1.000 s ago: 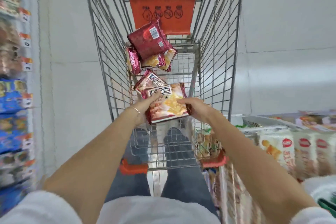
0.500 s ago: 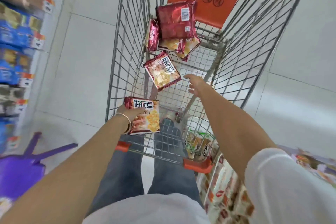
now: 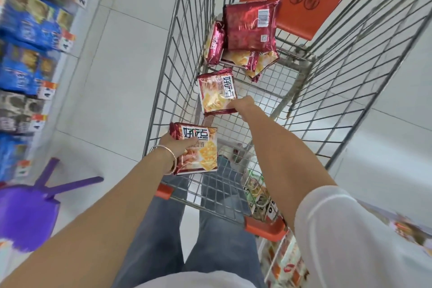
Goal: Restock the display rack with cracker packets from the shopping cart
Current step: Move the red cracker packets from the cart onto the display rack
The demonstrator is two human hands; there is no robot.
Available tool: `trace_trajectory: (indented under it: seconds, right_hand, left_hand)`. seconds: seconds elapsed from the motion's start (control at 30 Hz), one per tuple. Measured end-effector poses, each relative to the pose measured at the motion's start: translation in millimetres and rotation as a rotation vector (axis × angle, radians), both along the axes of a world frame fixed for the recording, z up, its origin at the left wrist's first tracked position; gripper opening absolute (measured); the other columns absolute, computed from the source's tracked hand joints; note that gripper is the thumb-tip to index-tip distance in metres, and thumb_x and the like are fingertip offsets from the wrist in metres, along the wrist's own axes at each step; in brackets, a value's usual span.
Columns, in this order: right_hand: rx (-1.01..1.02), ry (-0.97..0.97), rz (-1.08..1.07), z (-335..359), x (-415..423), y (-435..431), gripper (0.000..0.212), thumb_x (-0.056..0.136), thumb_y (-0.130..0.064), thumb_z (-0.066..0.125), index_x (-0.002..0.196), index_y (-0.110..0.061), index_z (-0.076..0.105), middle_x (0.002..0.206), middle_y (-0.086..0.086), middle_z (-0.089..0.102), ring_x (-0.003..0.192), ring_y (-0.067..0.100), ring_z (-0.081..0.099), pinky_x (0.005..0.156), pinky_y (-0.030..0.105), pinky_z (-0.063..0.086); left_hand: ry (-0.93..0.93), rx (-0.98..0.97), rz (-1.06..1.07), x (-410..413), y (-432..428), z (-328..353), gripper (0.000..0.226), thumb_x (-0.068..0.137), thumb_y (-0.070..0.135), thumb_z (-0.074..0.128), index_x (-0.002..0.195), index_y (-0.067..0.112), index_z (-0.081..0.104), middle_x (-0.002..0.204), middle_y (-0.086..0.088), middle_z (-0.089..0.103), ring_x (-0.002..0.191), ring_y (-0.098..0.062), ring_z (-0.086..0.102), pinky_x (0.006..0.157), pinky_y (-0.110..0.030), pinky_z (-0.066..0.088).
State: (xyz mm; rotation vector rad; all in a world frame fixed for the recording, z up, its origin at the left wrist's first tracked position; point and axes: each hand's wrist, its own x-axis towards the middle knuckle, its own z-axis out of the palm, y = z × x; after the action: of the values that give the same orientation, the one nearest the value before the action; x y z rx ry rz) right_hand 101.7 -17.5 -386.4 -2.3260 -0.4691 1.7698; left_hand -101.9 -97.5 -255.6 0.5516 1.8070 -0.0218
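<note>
Wire cart (image 3: 350, 77) | left hand (image 3: 177, 145) grips near packet (image 3: 201, 152) | right hand (image 3: 243, 106) seemingly pinches far packet (image 3: 216, 93) | stool (image 3: 25, 213) nearby

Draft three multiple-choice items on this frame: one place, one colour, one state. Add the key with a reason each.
1. The purple stool is:
A) on the floor left of the shopping cart
B) inside the cart
C) on a shelf

2. The panel at the cart's far end is:
A) green
B) orange
C) blue

3. The hands:
A) are both empty
B) are both on the cart handle
C) each grip a cracker packet

Key:
1 A: it lies on the tiles beside the cart's left wall.
2 B: it is plainly orange, with dark printed symbols.
3 C: the left hand holds the near packet, and the right hand pinches the middle packet inside the cart.
</note>
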Motion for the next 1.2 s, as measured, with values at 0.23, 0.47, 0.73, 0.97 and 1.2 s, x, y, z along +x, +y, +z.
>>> trace_trajectory:
  seconds: [0.23, 0.47, 0.73, 0.97, 1.2]
  right_hand:
    - [-0.082, 0.16, -0.097, -12, -28, -9, 0.022, 0.086, 0.0, 0.074, 0.103, 0.005, 0.061, 0.101, 0.015, 0.066, 0.094, 0.023, 0.057, 0.093, 0.039, 0.055]
    - [-0.035, 0.285, -0.19, 4, -30, -3, 0.037, 0.078, 0.003, 0.079, 0.111, 0.004, 0.062, 0.087, 0.011, 0.068, 0.069, 0.017, 0.065, 0.045, 0.019, 0.05]
    - [0.181, -0.039, 0.144, 83, 55, 21, 0.017, 0.078, -0.009, 0.068, 0.077, -0.01, 0.051, 0.075, 0.008, 0.049, 0.062, 0.018, 0.045, 0.056, 0.029, 0.039]
    - [0.011, 0.534, 0.097, 161, 123, 4, 0.037, 0.079, -0.011, 0.073, 0.113, -0.007, 0.059, 0.115, 0.01, 0.069, 0.107, 0.025, 0.066, 0.101, 0.041, 0.052]
    - [0.121, 0.614, -0.19, 172, 82, -20, 0.034, 0.089, -0.027, 0.068, 0.118, -0.01, 0.061, 0.115, 0.011, 0.073, 0.1, 0.028, 0.07, 0.09, 0.043, 0.054]
  left_hand:
    - [-0.024, -0.024, -0.001, 1, 1, 5, 0.036, 0.09, 0.022, 0.075, 0.121, 0.007, 0.066, 0.114, -0.012, 0.069, 0.072, -0.01, 0.057, 0.064, -0.023, 0.044]
    - [0.013, -0.04, 0.045, 1, 2, 1, 0.054, 0.089, 0.029, 0.076, 0.13, 0.0, 0.056, 0.11, -0.012, 0.064, 0.072, -0.015, 0.055, 0.068, -0.024, 0.045]
    - [-0.04, -0.062, 0.089, 16, 9, 14, 0.062, 0.09, 0.044, 0.071, 0.133, 0.003, 0.054, 0.128, -0.016, 0.063, 0.082, -0.022, 0.061, 0.076, -0.035, 0.048]
    - [-0.137, -0.048, 0.083, 29, 26, 52, 0.074, 0.082, 0.07, 0.063, 0.121, 0.009, 0.05, 0.123, -0.011, 0.066, 0.101, -0.03, 0.067, 0.094, -0.048, 0.055]
    - [-0.336, -0.163, 0.105, 30, 59, 76, 0.117, 0.06, 0.101, 0.029, 0.122, 0.006, 0.06, 0.121, -0.008, 0.069, 0.11, -0.028, 0.067, 0.094, -0.052, 0.054]
